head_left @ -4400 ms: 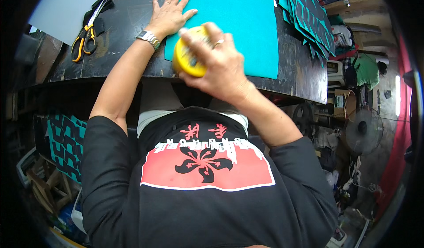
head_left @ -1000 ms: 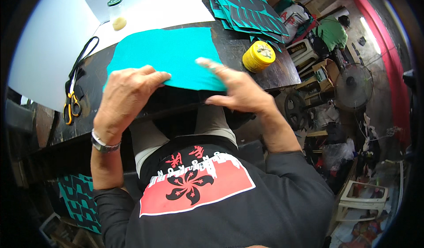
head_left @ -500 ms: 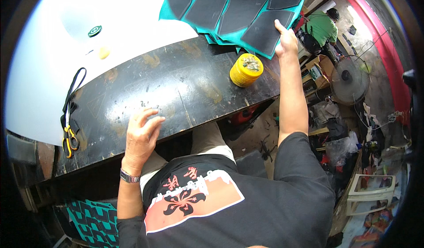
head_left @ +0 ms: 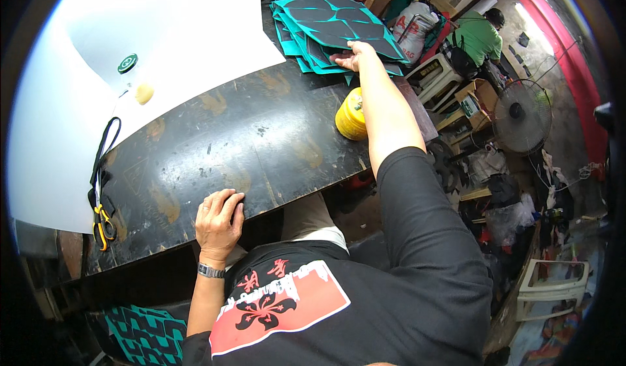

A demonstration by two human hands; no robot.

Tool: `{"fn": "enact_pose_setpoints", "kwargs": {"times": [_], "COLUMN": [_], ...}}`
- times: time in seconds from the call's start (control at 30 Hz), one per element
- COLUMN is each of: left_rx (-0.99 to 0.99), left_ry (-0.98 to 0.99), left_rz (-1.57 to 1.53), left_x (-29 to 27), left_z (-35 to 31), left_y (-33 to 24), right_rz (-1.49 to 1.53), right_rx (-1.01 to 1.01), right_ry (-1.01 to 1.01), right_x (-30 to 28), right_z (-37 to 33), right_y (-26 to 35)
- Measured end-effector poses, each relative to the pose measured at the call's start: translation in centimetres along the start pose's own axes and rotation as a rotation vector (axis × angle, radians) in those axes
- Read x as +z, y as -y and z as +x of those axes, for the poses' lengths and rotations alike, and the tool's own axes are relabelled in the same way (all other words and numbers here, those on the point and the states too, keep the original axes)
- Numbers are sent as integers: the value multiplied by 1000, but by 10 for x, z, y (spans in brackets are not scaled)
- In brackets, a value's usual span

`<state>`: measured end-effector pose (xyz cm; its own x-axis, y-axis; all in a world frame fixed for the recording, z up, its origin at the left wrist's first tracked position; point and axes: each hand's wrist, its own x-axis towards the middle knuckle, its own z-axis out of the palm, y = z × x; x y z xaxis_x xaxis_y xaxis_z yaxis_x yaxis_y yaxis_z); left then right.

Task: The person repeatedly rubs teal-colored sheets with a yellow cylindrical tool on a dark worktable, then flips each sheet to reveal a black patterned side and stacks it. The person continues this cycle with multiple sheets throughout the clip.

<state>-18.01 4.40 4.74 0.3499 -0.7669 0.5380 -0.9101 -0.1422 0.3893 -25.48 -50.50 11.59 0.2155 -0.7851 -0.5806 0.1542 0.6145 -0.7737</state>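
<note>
Right hand [head_left: 349,57]: at the near edge of the stack of turquoise-and-black sheets [head_left: 332,24], thumb up at the top sheet, fingers lower; cannot tell whether they clamp an edge. Left hand [head_left: 220,222]: at the tabletop's [head_left: 195,161] near edge, fingers loosely bent, nothing seen in them.

Change: half a second ago a panelled sheet was raised close to the camera, right hand at its corner. Now the sheets lie lower and flatter, all at the far right. Reads as that sheet being laid back on the pile, my judgement.

Further out: yellow tub [head_left: 351,118] near the stack, partly behind the right forearm. Scissors [head_left: 102,226] far left. Green-lidded jar [head_left: 135,82] beyond them, on a white surface.
</note>
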Motion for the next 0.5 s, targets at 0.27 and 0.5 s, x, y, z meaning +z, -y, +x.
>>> {"fn": "enact_pose_setpoints", "kwargs": {"times": [0.27, 0.5], "left_rx": [-38, 7], "left_ry": [31, 40], "left_rz": [-7, -356], "left_x": [-2, -14], "left_z": [-3, -13], "left_y": [-1, 21], "right_rz": [85, -1522], "right_rx": [100, -768], "right_ry": [72, -45], "right_x": [-7, -53], "right_z": [-18, -121], "right_y": [-3, 1]}}
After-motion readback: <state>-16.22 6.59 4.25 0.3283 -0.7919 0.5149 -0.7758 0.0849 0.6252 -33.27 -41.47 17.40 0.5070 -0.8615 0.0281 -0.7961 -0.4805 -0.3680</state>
